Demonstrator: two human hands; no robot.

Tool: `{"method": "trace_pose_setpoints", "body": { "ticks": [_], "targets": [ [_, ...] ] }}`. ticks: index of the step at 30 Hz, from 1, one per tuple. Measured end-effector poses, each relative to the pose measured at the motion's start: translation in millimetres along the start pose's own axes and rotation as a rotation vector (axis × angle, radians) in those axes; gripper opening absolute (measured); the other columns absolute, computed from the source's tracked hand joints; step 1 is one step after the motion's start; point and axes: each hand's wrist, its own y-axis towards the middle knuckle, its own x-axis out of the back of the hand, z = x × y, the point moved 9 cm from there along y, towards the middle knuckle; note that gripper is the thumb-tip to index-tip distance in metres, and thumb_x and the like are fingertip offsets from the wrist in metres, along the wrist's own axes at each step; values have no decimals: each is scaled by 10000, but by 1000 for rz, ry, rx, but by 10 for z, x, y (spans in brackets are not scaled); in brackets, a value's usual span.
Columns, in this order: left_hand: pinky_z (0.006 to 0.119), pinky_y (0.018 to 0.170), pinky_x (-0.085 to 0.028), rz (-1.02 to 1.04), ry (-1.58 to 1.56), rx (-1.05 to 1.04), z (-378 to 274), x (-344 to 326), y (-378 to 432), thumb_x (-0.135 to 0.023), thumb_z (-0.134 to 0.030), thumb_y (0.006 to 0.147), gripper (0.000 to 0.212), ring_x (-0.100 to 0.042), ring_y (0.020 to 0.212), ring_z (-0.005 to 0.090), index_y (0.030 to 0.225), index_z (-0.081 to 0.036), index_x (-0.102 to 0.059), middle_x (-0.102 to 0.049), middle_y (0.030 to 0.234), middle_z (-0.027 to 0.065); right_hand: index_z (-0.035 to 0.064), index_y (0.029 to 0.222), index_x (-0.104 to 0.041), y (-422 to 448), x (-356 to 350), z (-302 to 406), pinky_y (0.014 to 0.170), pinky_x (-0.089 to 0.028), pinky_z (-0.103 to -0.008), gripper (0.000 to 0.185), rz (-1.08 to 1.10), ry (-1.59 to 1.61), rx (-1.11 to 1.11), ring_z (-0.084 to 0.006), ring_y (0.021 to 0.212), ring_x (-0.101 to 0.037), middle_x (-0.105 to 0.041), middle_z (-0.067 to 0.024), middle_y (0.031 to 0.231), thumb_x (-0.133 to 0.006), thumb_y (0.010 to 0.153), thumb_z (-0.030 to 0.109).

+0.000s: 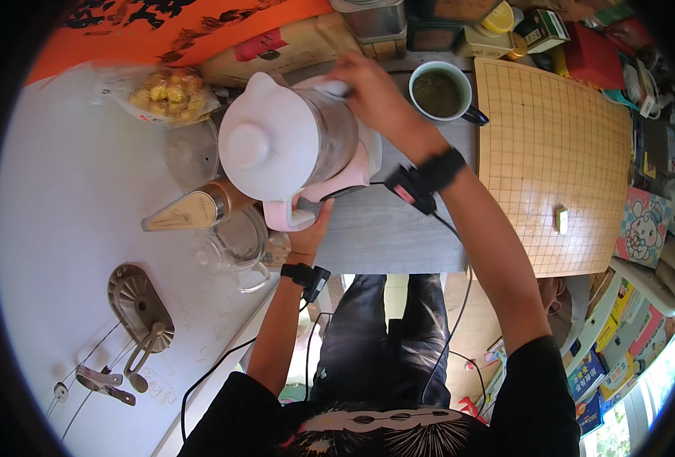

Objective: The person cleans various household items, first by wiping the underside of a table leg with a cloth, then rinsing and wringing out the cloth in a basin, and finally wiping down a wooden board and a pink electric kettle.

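A glass electric kettle with a white lid point(254, 145) and a pink handle point(283, 216) stands on its pink and white base point(351, 177). My left hand point(310, 234) is at the front of the base, its thumb against the dark panel below the handle. The handle hides some of its fingers. At the far side of the kettle, my right hand point(366, 88) holds a small whitish object point(333, 88) by the glass body. Blur keeps me from telling what that object is. A mug of brownish liquid point(437, 94) stands right of this hand.
A wooden grid board point(548, 165) bears a small eraser-like block point(562, 220). Left of the kettle are a glass jug point(240, 240), a brown bottle point(191, 211), a clear lid point(191, 151) and a bag of gold-wrapped pieces point(169, 94). Black cables trail from both wrists.
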Motion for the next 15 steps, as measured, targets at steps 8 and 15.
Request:
{"method": "trace_pose_setpoints", "body": {
  "ticks": [8, 15],
  "targets": [
    [372, 959, -370, 0, 5, -83, -86, -36, 17, -801, -167, 736, 577, -464, 1061, 251, 1167, 16, -465, -477, 1121, 133, -7, 926, -650, -108, 142, 115, 816, -463, -414, 325, -17, -165, -1, -381, 954, -562, -566, -159, 995, -559, 648, -149],
    [362, 956, -369, 12, -57, -43, -92, -56, 26, -791, -151, 743, 568, -461, 1056, 237, 1175, 9, -459, -471, 1119, 115, -24, 967, -638, 132, -81, 49, 853, -457, -416, 305, -23, -147, 64, -381, 983, -554, -572, -171, 998, -570, 679, -101]
  ]
}}
